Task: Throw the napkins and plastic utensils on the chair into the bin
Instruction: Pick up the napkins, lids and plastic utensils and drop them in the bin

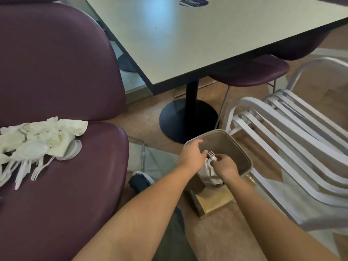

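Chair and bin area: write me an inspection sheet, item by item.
Surface: maroon chair seat carries the waste.
Job's things: napkins and plastic utensils piled on the seat; bin on the floor holds white waste.
Clutter: nothing seen.
Hands: right hand pinches a fork over the bin; left hand beside it, fingers relaxed.
Cables: nothing seen.
Surroundings: table, white slatted chair.

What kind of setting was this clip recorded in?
Probably a cafeteria or casual dining area: a pedestal table with a round sticker, purple moulded chairs, and used napkins and plastic utensils piled on a seat.
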`<state>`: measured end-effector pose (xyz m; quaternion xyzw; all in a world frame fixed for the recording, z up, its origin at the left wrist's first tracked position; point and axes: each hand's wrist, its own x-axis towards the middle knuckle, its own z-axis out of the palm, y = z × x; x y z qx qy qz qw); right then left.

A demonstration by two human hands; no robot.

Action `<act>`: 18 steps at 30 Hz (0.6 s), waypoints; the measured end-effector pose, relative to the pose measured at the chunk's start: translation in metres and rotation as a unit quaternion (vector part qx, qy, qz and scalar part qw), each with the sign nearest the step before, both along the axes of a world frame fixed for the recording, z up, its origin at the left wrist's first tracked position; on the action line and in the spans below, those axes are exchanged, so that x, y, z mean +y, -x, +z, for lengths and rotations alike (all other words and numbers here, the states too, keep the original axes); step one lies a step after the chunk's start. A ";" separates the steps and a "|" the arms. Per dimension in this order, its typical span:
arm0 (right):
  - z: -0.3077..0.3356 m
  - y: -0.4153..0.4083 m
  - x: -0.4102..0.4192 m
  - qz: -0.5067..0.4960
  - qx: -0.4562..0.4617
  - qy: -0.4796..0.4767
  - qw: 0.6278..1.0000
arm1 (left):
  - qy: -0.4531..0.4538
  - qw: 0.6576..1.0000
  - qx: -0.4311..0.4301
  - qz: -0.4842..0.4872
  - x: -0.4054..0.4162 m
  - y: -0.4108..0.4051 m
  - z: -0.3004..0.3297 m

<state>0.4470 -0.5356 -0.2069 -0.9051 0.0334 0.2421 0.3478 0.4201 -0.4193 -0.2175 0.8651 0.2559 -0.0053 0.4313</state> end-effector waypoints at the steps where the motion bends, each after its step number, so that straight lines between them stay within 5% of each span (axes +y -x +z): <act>1: 0.002 0.002 0.003 0.004 -0.003 -0.005 1.000 | -0.002 1.000 -0.008 0.002 0.004 0.003 0.002; 18: 0.066 0.081 0.150 0.155 -0.102 -0.151 0.971 | -0.058 0.983 -0.054 0.167 0.155 0.133 0.077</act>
